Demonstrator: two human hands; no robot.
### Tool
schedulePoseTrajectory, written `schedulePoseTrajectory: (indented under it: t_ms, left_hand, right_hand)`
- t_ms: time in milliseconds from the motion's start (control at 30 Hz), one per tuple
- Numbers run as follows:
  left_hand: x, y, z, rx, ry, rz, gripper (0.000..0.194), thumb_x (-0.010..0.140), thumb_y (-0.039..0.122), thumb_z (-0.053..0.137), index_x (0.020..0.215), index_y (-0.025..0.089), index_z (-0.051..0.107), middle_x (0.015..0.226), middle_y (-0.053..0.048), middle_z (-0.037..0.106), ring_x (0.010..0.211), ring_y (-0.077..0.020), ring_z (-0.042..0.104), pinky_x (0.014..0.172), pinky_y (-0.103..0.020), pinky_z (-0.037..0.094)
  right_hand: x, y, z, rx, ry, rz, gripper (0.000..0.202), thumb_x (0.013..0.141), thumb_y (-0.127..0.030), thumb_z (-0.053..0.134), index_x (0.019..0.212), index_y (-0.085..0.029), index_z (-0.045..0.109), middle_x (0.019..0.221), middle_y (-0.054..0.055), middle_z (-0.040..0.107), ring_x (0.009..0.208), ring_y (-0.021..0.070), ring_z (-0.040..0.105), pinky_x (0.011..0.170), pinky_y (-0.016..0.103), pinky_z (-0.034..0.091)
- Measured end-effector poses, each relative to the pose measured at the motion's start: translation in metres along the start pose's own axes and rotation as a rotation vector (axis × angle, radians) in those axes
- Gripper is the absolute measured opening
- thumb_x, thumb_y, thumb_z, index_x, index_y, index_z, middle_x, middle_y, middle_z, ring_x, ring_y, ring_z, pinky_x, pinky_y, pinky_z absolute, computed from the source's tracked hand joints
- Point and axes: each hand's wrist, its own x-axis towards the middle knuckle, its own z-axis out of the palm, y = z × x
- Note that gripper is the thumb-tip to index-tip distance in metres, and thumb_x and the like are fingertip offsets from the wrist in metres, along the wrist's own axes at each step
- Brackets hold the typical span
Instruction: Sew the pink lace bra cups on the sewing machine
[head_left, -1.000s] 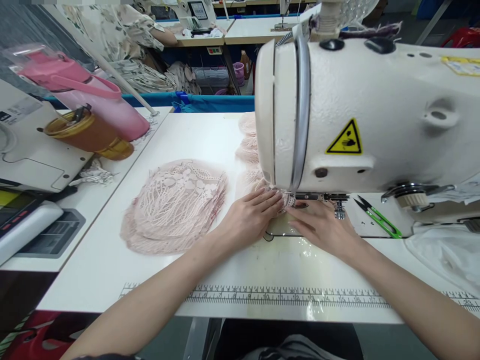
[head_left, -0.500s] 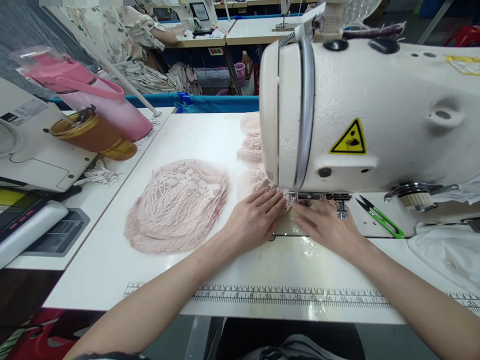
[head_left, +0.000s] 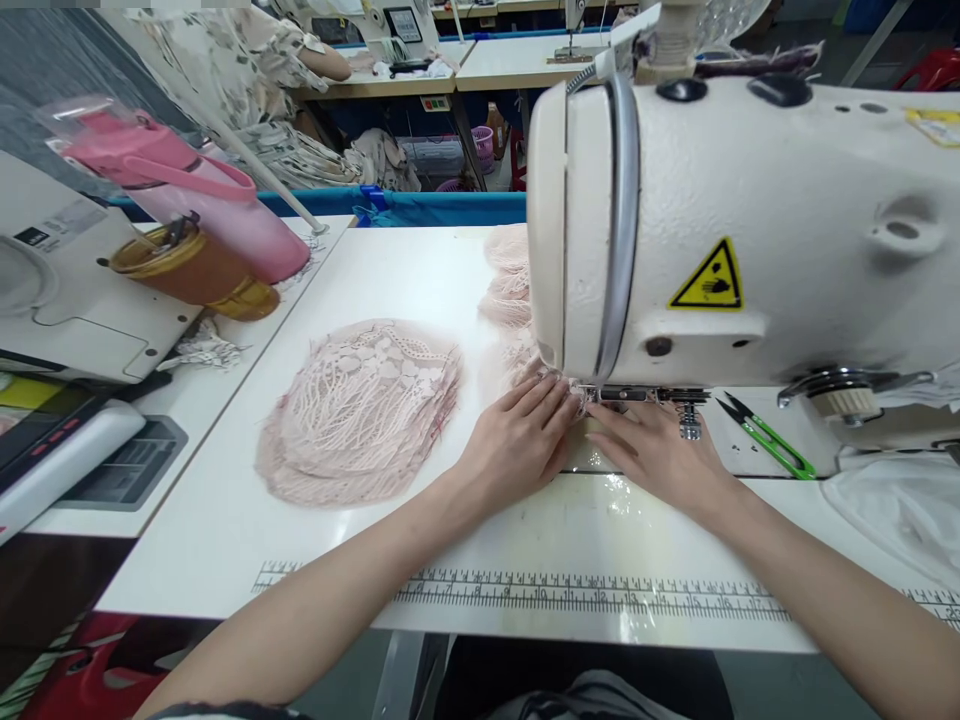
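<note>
A white sewing machine [head_left: 697,220] stands over the table, its foot and guide low beside my hands. Pink lace fabric [head_left: 510,290] runs from behind the machine head down to the needle area. My left hand [head_left: 521,430] lies on the near end of that lace, fingers stretched and side by side. To the right of the needle, my right hand [head_left: 660,445] rests flat with fingers spread, partly hidden under the metal guide. A stack of pink lace pieces [head_left: 364,415] lies to the left of my left hand.
Green thread snips [head_left: 772,437] lie right of my right hand. White fabric [head_left: 900,505] is at the far right. A pink bottle [head_left: 225,210] and an amber cup [head_left: 195,270] stand at the left. A ruler strip [head_left: 525,592] crosses the front. Beyond, a person's arm [head_left: 326,62] rests at another table.
The whole view has shifted slightly, so things appear a little further right. Both hands keep nearly the same place beside the needle.
</note>
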Motion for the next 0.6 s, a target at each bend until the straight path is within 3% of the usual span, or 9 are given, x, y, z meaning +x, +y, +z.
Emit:
schedulePoseTrajectory:
  t_ms: [267,400,600]
  left_hand:
    - [0.002,0.001,0.000,-0.016,-0.035,-0.046,0.035,0.096,0.022,0.045,0.121,0.007,0.063,0.125,-0.016,0.064,0.122,-0.0283,0.058,0.103,-0.043,0.049]
    - [0.003,0.001,0.002,-0.040,-0.052,-0.085,0.036,0.096,0.023,0.044,0.124,0.009,0.062,0.128,-0.016,0.062,0.125,-0.0298,0.055,0.103,-0.045,0.048]
    - [0.002,0.002,0.005,-0.008,-0.092,-0.142,0.043,0.097,0.028,0.041,0.129,0.004,0.058,0.134,-0.018,0.057,0.129,-0.0322,0.051,0.106,-0.046,0.045]
  right_hand:
    - [0.005,0.005,-0.002,0.080,-0.067,0.017,0.033,0.098,-0.042,0.044,0.119,-0.027,0.066,0.093,0.007,0.069,0.087,0.0237,0.064,0.078,0.038,0.049]
    - [0.007,0.011,0.000,0.169,-0.041,0.022,0.027,0.097,-0.037,0.049,0.108,-0.025,0.071,0.099,0.006,0.072,0.091,0.0214,0.065,0.086,0.037,0.047]
    - [0.008,0.018,0.004,0.240,-0.029,0.136,0.025,0.095,-0.038,0.054,0.102,-0.022,0.071,0.092,0.004,0.075,0.079,0.0186,0.067,0.078,0.033,0.047]
